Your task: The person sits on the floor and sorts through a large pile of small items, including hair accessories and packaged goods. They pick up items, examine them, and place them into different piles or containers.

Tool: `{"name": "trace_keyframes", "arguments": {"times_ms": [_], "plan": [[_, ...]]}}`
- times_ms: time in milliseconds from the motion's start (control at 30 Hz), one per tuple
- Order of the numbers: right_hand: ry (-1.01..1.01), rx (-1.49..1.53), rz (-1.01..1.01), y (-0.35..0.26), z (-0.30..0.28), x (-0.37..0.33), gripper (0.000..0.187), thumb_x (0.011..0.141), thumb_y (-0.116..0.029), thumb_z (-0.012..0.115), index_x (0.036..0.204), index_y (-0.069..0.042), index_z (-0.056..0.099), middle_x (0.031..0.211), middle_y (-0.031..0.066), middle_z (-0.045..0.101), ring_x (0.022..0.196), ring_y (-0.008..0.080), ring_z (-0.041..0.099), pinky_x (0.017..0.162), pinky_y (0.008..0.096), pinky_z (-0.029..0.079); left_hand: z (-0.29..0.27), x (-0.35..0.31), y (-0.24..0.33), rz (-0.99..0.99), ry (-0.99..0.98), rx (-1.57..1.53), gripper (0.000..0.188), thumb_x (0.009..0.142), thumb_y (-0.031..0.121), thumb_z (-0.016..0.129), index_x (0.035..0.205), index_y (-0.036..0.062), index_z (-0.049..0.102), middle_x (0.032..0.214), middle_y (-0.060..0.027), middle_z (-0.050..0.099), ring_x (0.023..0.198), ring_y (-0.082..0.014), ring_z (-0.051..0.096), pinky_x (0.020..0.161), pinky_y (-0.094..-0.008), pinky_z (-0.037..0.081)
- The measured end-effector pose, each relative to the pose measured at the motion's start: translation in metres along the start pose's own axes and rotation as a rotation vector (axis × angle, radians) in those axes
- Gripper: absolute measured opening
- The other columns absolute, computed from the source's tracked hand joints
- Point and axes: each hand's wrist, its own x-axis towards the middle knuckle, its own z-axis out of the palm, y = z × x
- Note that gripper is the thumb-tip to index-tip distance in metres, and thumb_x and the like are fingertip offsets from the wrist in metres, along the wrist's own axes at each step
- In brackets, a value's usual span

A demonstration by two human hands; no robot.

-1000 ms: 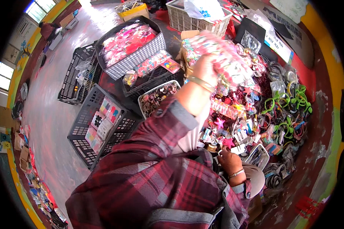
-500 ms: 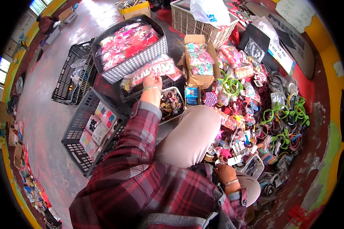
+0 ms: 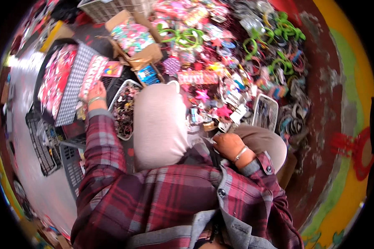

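My left hand [image 3: 96, 91] is closed at the near edge of a long pink patterned packet [image 3: 92, 74]; blur softens the fingers. The packet lies beside a houndstooth-sided bin [image 3: 72, 83] heaped with pink and red bagged goods. A square pink packet [image 3: 112, 69] lies to its right. Close by stands a white basket [image 3: 127, 97] of small dark hair ties. My right hand [image 3: 229, 145] rests with curled fingers by my right knee, and whatever it might hold is hidden. Near it are a bright pink star [image 3: 224, 111] and a clear-lidded white tray [image 3: 265, 112].
A cardboard box [image 3: 133, 39] of colourful packets stands ahead, with blue packs [image 3: 148, 74] beside it. Green headbands [image 3: 187, 38] top a wide heap of accessories on the right. Black crates [image 3: 41, 145] sit at left. A red chair-like shape [image 3: 363, 153] shows at the right wall.
The view has swung right, so everything sits further left in the picture. My left hand stays at the pink packet, and my right hand stays by the knee.
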Motion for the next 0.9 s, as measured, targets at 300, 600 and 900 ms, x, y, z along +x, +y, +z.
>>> {"name": "trace_keyframes", "arguments": {"times_ms": [300,600,900], "plan": [[0.303,-0.229,-0.065,-0.022,-0.018,-0.052,0.014,0.078,-0.021,0.052,0.074,-0.008,0.054,0.068,0.0059,0.057,0.068,0.0214,0.058,0.060,0.0331,0.043,0.157,-0.152,-0.056,-0.044,-0.665,0.905,0.025,0.085,0.022,0.052,0.096,-0.0001,0.055,0.096,-0.0137,0.062,0.087,-0.0229,0.059,0.075,-0.0293,0.047],[0.303,-0.117,-0.096,0.008,-0.014,-0.063,0.013,0.074,-0.019,0.050,0.074,-0.008,0.056,0.070,0.0052,0.058,0.067,0.0209,0.057,0.060,0.0344,0.043,0.254,-0.258,-0.283,0.446,-2.162,2.681,0.032,0.075,0.029,0.060,0.096,0.0052,0.061,0.088,-0.0106,0.064,0.082,-0.0230,0.060,0.073,-0.0348,0.046],[0.258,-0.036,0.073,0.037,-0.008,-0.067,0.012,0.072,-0.019,0.050,0.077,-0.009,0.055,0.070,0.0036,0.056,0.071,0.0188,0.055,0.061,0.0318,0.042,0.113,-0.143,-0.434,0.526,-1.237,2.227,0.044,0.074,0.019,0.058,0.115,0.0045,0.051,0.108,-0.0215,0.056,0.104,-0.0338,0.052,0.089,-0.0385,0.041]]}}
